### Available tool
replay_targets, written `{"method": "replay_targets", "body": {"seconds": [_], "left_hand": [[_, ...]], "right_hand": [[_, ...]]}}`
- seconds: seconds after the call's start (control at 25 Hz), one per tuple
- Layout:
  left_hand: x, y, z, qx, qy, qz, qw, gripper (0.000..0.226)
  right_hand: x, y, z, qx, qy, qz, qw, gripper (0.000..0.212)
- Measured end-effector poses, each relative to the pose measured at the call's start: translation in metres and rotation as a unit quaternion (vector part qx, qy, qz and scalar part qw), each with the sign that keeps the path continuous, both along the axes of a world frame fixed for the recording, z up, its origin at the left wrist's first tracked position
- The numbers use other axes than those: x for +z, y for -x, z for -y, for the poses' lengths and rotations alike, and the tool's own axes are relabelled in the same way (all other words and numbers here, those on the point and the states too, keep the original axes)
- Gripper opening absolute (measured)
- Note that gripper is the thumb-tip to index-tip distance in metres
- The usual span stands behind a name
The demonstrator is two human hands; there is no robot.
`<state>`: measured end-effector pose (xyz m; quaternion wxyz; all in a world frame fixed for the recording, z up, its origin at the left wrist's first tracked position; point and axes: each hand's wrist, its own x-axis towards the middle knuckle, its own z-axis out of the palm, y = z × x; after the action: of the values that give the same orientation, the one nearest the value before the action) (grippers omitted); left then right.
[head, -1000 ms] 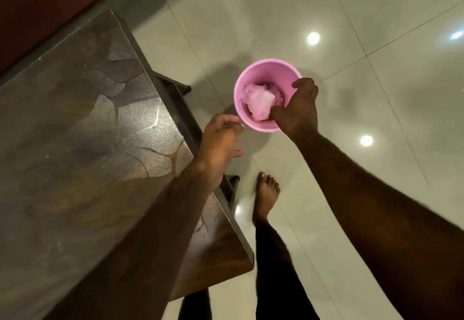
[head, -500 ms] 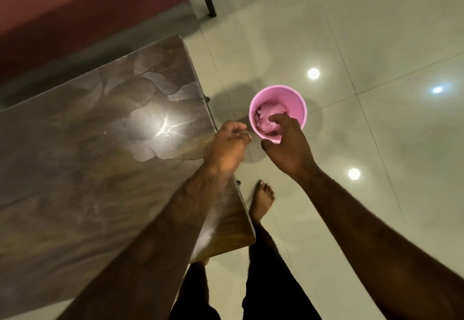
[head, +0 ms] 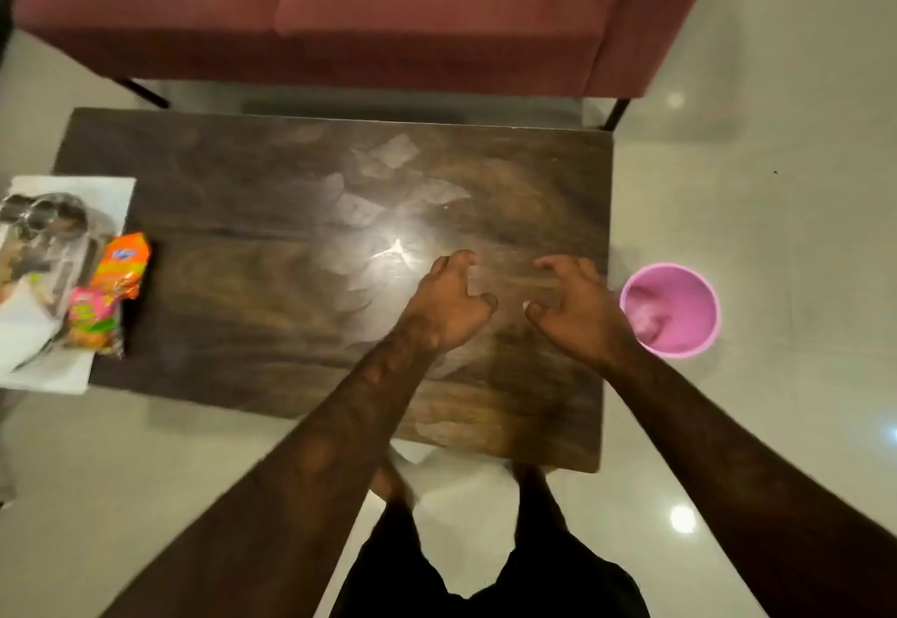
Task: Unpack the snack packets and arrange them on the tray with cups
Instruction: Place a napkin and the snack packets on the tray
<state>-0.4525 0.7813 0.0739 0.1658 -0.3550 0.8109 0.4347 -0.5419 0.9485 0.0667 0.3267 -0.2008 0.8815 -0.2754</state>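
Observation:
My left hand [head: 449, 302] and my right hand [head: 575, 309] hover over the right part of the dark wooden table [head: 272, 287], fingers loosely curled and apart, holding nothing. Far to the left, an orange snack packet [head: 124, 265] and a pink-green snack packet [head: 94, 321] lie at the table's left end. Beside them a steel tray [head: 73, 248] with metal cups [head: 46, 212] rests on white paper [head: 34, 341]. The tray is blurred and cut off by the frame edge.
A pink bin [head: 672, 309] with crumpled wrappers inside stands on the tiled floor just right of the table. A red sofa [head: 369, 10] runs along the far side. My legs and feet are below the table's near edge.
My right hand has left the pink bin and come back over the table. The view has swung left, bringing the whole table, the packets and the tray into sight.

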Motion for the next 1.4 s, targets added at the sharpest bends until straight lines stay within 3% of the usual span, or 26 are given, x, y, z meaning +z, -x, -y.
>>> {"method": "replay_targets", "body": {"seconds": [0.36, 0.64, 1.04, 1.16, 1.4], "left_hand": [[0.038, -0.221, 0.215, 0.129, 0.023, -0.041, 0.991, 0.07], [0.067, -0.332, 0.356, 0.192, 0.062, -0.056, 0.978, 0.068], [0.042, -0.374, 0.524, 0.2, 0.041, 0.013, 0.979, 0.062], [0.037, -0.382, 0.557, 0.212, 0.033, 0.031, 0.976, 0.071], [0.002, -0.409, 0.615, 0.192, 0.004, 0.064, 0.979, 0.062]], "right_hand": [[0.052, -0.185, 0.26, 0.109, -0.003, -0.037, 0.993, 0.057], [0.059, -0.294, 0.435, 0.191, 0.037, -0.034, 0.98, 0.056], [0.013, -0.335, 0.608, 0.22, 0.032, 0.019, 0.975, 0.062], [0.004, -0.343, 0.639, 0.241, 0.011, 0.037, 0.97, 0.064], [-0.014, -0.371, 0.69, 0.247, -0.014, 0.055, 0.967, 0.064]]}}
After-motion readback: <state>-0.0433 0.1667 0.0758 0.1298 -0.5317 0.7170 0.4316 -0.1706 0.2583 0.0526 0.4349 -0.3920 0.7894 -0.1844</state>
